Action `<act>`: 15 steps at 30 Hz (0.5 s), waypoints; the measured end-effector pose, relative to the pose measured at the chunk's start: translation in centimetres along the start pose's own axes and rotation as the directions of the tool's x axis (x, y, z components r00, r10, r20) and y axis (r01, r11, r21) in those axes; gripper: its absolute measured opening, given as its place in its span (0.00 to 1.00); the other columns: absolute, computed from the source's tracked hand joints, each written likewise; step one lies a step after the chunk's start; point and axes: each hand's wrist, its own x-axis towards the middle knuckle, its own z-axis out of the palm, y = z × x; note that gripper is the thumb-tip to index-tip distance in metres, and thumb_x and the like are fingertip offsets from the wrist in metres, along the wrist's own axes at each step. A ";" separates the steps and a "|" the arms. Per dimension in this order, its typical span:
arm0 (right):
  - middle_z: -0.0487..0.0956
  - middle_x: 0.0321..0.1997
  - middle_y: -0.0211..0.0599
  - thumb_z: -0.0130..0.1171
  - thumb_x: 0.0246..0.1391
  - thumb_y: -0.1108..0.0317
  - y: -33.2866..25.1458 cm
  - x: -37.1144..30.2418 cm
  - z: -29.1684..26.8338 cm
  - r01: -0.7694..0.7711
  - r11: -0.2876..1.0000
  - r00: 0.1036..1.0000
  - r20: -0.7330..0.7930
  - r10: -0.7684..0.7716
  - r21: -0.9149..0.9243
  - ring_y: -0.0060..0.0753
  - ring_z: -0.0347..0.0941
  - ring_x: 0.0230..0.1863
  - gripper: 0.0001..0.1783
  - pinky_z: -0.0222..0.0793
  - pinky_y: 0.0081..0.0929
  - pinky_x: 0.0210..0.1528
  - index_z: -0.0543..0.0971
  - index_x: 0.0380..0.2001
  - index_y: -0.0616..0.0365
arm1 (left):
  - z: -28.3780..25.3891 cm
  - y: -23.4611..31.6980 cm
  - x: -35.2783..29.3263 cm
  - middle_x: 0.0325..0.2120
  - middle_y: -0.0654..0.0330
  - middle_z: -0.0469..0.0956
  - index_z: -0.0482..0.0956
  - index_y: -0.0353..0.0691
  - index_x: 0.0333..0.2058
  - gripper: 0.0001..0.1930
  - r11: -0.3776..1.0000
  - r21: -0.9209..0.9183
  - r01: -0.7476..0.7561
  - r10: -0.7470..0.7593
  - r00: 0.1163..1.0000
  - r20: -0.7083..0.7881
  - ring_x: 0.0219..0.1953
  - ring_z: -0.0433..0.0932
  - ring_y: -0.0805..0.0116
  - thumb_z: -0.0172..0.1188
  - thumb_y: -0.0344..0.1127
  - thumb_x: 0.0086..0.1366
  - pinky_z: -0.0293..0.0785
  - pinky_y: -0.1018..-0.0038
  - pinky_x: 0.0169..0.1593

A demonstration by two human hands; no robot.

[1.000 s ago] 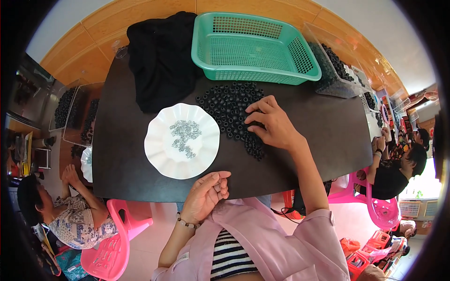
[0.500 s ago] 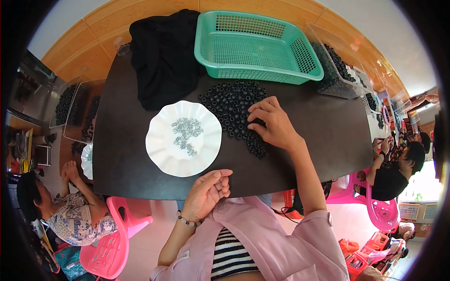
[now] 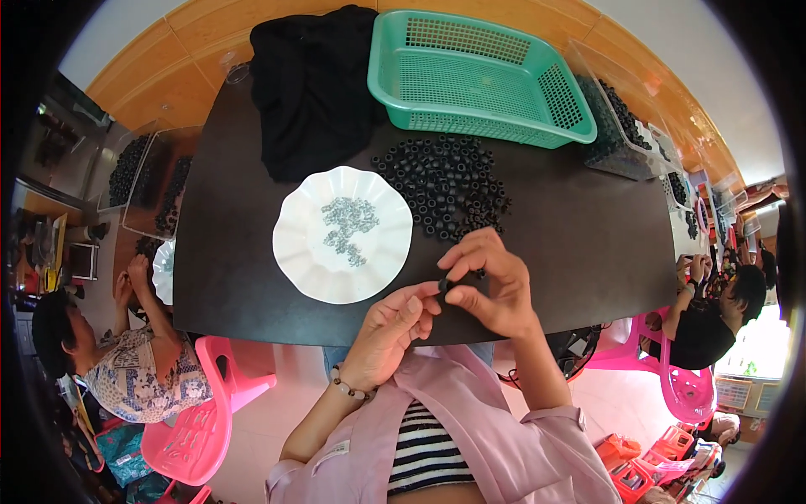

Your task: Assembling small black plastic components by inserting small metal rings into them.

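A small black ring-shaped part (image 3: 445,286) is pinched between the thumb and forefinger of my right hand (image 3: 497,290), close to the table's near edge. The forefinger tip of my left hand (image 3: 386,332) meets it from the left. The other left fingers are curled in with the thumb over them; whatever they hold is hidden. Beyond my hands lies a heap of similar black parts (image 3: 437,181), each with a hole in it. To the left of the heap stands a white scalloped plate (image 3: 298,260) bearing tiny clear pieces (image 3: 348,223).
A green mesh basket (image 3: 483,122) and a crumpled black cloth (image 3: 311,101) occupy the dark table's (image 3: 588,260) far side. At far right is a clear bin (image 3: 621,134) of black parts. People sit at left (image 3: 126,370) and right (image 3: 705,328), near pink chairs (image 3: 210,420).
My right hand has come back from the heap toward me with a black part in its fingertips. It now meets my left hand, which has shifted slightly right. The whole view has shifted slightly.
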 end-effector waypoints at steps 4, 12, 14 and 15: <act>0.81 0.38 0.33 0.73 0.41 0.65 -0.4 -1.0 1.8 0.030 1.000 0.999 -0.016 -0.030 -0.007 0.33 0.68 0.42 0.13 0.62 0.32 0.49 0.78 0.28 0.55 | -0.7 -0.5 0.0 0.33 0.69 0.76 0.75 0.37 0.52 0.18 0.995 -0.099 -0.002 0.009 0.998 0.070 0.34 0.70 0.81 0.55 0.41 0.69 0.67 0.82 0.40; 0.81 0.38 0.32 0.75 0.39 0.63 -0.7 -1.4 2.7 0.070 0.989 0.998 0.014 -0.069 -0.132 0.35 0.67 0.41 0.16 0.63 0.32 0.48 0.78 0.29 0.55 | -1.2 -0.9 -0.4 0.33 0.70 0.76 0.77 0.39 0.45 0.14 0.986 -0.165 0.033 -0.026 0.999 0.046 0.34 0.70 0.81 0.56 0.43 0.69 0.68 0.81 0.40; 0.81 0.39 0.32 0.75 0.39 0.62 -1.1 -1.4 2.7 0.039 0.990 0.999 0.000 -0.039 -0.133 0.35 0.67 0.42 0.17 0.63 0.32 0.48 0.79 0.31 0.56 | -1.2 -1.0 -0.4 0.33 0.70 0.76 0.77 0.40 0.43 0.13 0.983 -0.180 0.036 -0.029 0.999 0.040 0.33 0.70 0.82 0.56 0.44 0.69 0.68 0.81 0.40; 0.81 0.39 0.32 0.75 0.39 0.62 -1.3 -1.4 2.7 0.039 0.990 0.999 0.000 -0.039 -0.134 0.35 0.67 0.42 0.17 0.63 0.32 0.48 0.79 0.31 0.56 | -1.2 -1.0 -0.5 0.33 0.70 0.76 0.78 0.41 0.42 0.13 0.982 -0.182 0.044 -0.039 0.999 0.033 0.33 0.70 0.82 0.55 0.44 0.69 0.68 0.80 0.40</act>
